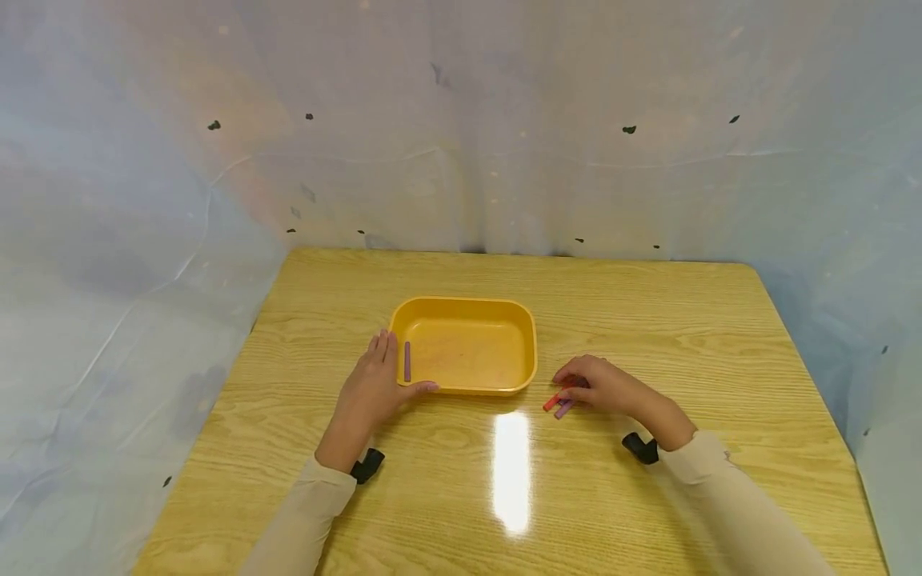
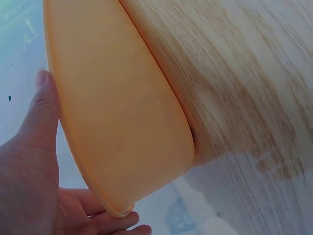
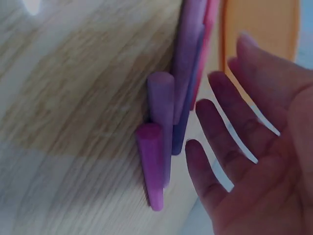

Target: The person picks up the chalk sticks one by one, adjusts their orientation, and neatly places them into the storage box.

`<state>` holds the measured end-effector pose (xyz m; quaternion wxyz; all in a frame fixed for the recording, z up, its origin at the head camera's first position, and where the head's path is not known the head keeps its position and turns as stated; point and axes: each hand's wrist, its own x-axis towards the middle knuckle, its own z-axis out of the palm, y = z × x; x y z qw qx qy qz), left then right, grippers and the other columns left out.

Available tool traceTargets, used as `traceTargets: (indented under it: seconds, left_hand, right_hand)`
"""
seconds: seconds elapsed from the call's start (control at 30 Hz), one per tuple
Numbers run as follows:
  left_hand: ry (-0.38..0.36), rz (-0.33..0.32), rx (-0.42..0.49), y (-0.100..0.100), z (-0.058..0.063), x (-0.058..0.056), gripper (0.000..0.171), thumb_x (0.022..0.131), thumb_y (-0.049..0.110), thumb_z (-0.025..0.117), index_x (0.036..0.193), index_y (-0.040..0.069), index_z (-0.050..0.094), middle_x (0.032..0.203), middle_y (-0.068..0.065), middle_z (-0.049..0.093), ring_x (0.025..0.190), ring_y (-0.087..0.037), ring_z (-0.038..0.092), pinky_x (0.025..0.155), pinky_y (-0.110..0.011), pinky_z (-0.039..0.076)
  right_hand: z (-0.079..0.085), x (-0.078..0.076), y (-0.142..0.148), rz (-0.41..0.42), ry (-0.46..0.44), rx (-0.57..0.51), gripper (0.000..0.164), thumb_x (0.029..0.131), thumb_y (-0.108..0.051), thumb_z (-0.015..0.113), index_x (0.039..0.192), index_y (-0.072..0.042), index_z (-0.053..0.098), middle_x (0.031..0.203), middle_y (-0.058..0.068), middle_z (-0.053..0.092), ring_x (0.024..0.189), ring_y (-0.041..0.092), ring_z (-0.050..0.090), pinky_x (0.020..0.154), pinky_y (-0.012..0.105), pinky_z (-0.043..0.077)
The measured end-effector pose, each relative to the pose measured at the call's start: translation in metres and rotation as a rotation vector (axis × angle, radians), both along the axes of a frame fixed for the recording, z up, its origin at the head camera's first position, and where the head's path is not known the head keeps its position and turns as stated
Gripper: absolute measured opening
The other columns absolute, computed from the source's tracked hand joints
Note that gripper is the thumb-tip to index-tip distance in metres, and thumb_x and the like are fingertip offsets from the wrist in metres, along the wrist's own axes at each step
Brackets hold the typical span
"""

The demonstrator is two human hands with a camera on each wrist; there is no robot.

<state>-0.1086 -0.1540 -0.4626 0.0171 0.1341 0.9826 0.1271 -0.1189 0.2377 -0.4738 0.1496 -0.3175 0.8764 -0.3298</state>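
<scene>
A yellow plastic tray [image 1: 468, 352] sits on the table with one purple chalk stick [image 1: 407, 362] lying inside along its left end. My left hand [image 1: 370, 388] rests at the tray's near left corner, fingers extended along the left rim and thumb along the front rim. To the right of the tray, my right hand [image 1: 594, 384] hovers over a small bunch of chalk sticks, its fingers loosely bent. Among them are a red chalk stick [image 1: 551, 402], a lilac chalk stick [image 3: 161, 107] and a magenta chalk stick [image 3: 150, 161]. In the right wrist view the fingertips are beside the bunch, gripping nothing.
The wood-grain table [image 1: 432, 496] reaches back to a pale plastic sheet [image 1: 461, 144] marked with dark spots, which also hangs at both sides. Each wrist wears a black camera mount [image 1: 641, 448]. Bright light reflects off the tabletop in front of the tray.
</scene>
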Motion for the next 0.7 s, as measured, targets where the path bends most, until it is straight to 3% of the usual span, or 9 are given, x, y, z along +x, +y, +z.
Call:
traceTargets:
  seconds: [0.1, 0.3, 0.7]
  left_hand:
    - [-0.005, -0.002, 0.001, 0.001, 0.001, 0.000, 0.120, 0.071, 0.083, 0.039, 0.145, -0.008, 0.015, 0.149, -0.026, 0.017, 0.137, -0.037, 0.018, 0.108, -0.048, 0.023]
    - [-0.014, 0.001, 0.000, 0.000, 0.002, 0.000, 0.120, 0.071, 0.084, 0.038, 0.145, -0.008, 0.016, 0.149, -0.026, 0.017, 0.137, -0.037, 0.017, 0.107, -0.049, 0.024]
    - [-0.023, 0.009, 0.019, 0.000, 0.002, 0.000, 0.121, 0.070, 0.084, 0.040, 0.145, -0.008, 0.015, 0.149, -0.026, 0.017, 0.137, -0.038, 0.018, 0.108, -0.050, 0.023]
  right_hand:
    - [-0.002, 0.000, -0.004, 0.079, 0.064, 0.045, 0.020, 0.086, -0.014, 0.067, 0.104, -0.005, 0.068, 0.101, 0.004, 0.064, 0.095, 0.022, 0.056, 0.084, 0.041, 0.045]
    - [-0.001, -0.002, -0.009, 0.135, 0.110, 0.095, 0.016, 0.084, -0.015, 0.070, 0.099, -0.011, 0.070, 0.098, 0.000, 0.062, 0.092, 0.021, 0.052, 0.080, 0.038, 0.042]
    - [0.002, -0.009, -0.014, 0.165, 0.041, 0.184, 0.007, 0.084, -0.020, 0.069, 0.091, -0.018, 0.067, 0.095, -0.004, 0.059, 0.089, 0.018, 0.049, 0.079, 0.038, 0.036]
